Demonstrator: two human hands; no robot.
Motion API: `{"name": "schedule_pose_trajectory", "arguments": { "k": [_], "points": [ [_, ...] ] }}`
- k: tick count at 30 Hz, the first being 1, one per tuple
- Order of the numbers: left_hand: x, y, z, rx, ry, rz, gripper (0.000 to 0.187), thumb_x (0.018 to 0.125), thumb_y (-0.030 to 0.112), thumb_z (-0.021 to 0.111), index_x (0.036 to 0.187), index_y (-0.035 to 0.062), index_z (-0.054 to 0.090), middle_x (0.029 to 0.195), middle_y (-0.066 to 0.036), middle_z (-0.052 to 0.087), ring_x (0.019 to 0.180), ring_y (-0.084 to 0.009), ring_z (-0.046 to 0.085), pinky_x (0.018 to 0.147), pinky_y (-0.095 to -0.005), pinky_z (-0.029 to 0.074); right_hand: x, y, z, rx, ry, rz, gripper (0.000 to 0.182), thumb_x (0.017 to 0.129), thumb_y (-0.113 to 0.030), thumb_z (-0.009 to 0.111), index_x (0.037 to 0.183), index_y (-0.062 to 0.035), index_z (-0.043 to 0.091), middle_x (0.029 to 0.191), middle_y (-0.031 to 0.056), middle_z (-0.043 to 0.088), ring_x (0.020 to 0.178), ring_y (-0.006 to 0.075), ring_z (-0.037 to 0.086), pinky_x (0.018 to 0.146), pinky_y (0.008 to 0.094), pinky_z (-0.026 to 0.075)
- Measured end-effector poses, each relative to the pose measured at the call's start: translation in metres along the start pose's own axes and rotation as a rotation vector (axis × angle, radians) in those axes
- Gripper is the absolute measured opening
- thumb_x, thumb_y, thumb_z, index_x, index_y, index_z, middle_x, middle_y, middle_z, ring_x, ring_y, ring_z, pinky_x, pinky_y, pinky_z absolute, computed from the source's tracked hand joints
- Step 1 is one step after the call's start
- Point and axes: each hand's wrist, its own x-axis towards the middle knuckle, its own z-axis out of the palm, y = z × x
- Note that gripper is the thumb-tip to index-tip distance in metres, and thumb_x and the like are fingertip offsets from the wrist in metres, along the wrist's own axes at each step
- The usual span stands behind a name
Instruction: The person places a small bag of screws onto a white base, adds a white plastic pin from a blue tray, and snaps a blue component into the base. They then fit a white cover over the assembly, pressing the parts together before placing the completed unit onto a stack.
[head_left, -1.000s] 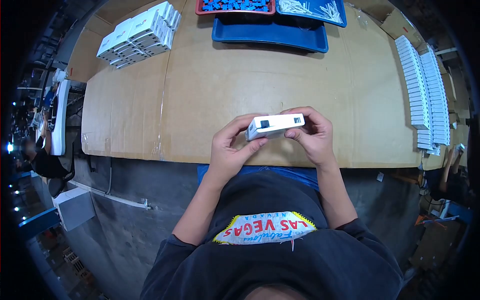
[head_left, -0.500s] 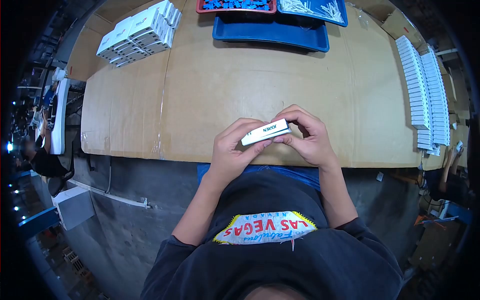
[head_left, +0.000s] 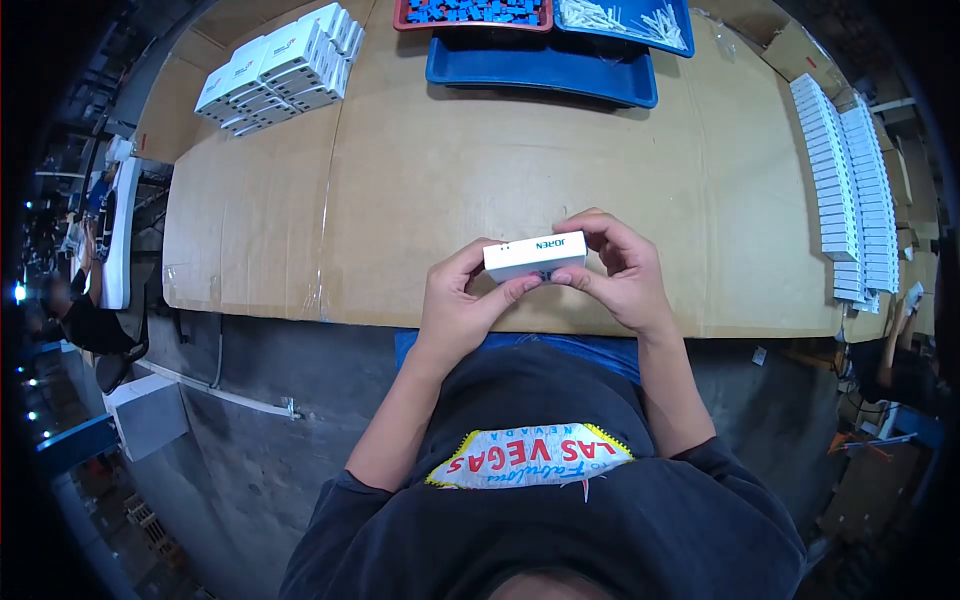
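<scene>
A small white box (head_left: 530,257) with dark lettering on its narrow side is held in front of my body, over the near edge of the cardboard-covered table (head_left: 440,180). My left hand (head_left: 462,300) grips its left end, thumb on the near face. Around the right end are the fingers of my right hand (head_left: 622,278), with that thumb on the near face too. A small dark mark shows on the box between the two thumbs. The fingertips behind the box are partly hidden.
Stacked white boxes (head_left: 280,65) stand at the back left, and long rows of them (head_left: 828,165) at the right. Behind are an empty blue tray (head_left: 540,75), a red tray of blue parts (head_left: 400,22) and a blue tray of white pieces (head_left: 685,30). Other people work at both sides.
The white box has turned between my hands. It lies more level, and its broad near face now shows below the lettered side. My fingers have shifted slightly around it.
</scene>
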Motion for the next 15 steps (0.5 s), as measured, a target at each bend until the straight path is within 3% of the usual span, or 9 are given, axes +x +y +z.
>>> {"name": "schedule_pose_trajectory", "arguments": {
  "k": [4,6,8,11,13,15],
  "points": [
    [0.0,0.005,-0.004,0.021,0.027,-0.078,0.033,0.087,0.009,0.085,0.115,-0.0016,0.071,0.112,-0.01,0.074,0.111,-0.0154,0.067,0.098,-0.032,0.052,0.001,0.011,-0.014,-0.119,-0.085,-0.009,0.038,0.081,-0.004,0.086,0.117,-0.0015,0.073,0.122,0.0093,0.069,0.118,0.0224,0.064,0.105,0.0372,0.05],
    [0.007,-0.003,-0.009,0.035,-0.042,0.169,0.039,0.094,0.017,0.08,0.125,-0.0021,0.068,0.121,-0.012,0.071,0.121,-0.0167,0.063,0.104,-0.0335,0.049,0.002,0.015,-0.02,-0.086,-0.096,-0.085,0.036,0.08,-0.001,0.084,0.115,-0.0043,0.075,0.131,0.011,0.066,0.124,0.0243,0.061,0.108,0.0382,0.048],
    [0.008,-0.004,-0.007,-0.171,-0.042,0.176,0.047,0.101,0.028,0.071,0.135,-0.0022,0.062,0.132,-0.013,0.067,0.129,-0.0197,0.06,0.109,-0.0355,0.047,0.002,0.014,-0.021,-0.069,-0.089,-0.129,0.035,0.079,0.002,0.081,0.112,-0.007,0.078,0.139,0.0125,0.063,0.13,0.0261,0.058,0.111,0.0391,0.046],
    [0.005,0.002,-0.002,-0.586,0.014,-0.19,0.056,0.109,0.038,0.057,0.148,-0.0022,0.051,0.141,-0.015,0.063,0.135,-0.0236,0.057,0.113,-0.0363,0.045,0.003,0.008,-0.015,-0.05,-0.076,-0.139,0.032,0.078,0.005,0.078,0.107,-0.0101,0.081,0.149,0.0137,0.057,0.138,0.0286,0.054,0.114,0.0404,0.044],
    [0.006,-0.006,-0.009,-0.571,-0.021,-0.447,0.055,0.112,0.034,0.051,0.151,-0.0028,0.044,0.137,-0.015,0.064,0.133,-0.022,0.059,0.111,-0.0333,0.047,0.003,0.006,-0.011,-0.017,-0.089,-0.13,0.03,0.079,0.005,0.077,0.104,-0.0113,0.082,0.152,0.0137,0.054,0.142,0.0299,0.051,0.115,0.0412,0.044],
    [0.005,-0.007,-0.009,-0.663,-0.012,-0.404,0.05,0.11,0.028,0.055,0.149,-0.0029,0.046,0.134,-0.015,0.065,0.127,-0.0207,0.062,0.107,-0.0321,0.05,0.006,0.01,-0.011,-0.064,-0.096,-0.189,0.033,0.085,0.006,0.073,0.113,-0.009,0.078,0.152,0.0133,0.054,0.142,0.0291,0.052,0.113,0.0399,0.046]
  ]
}}
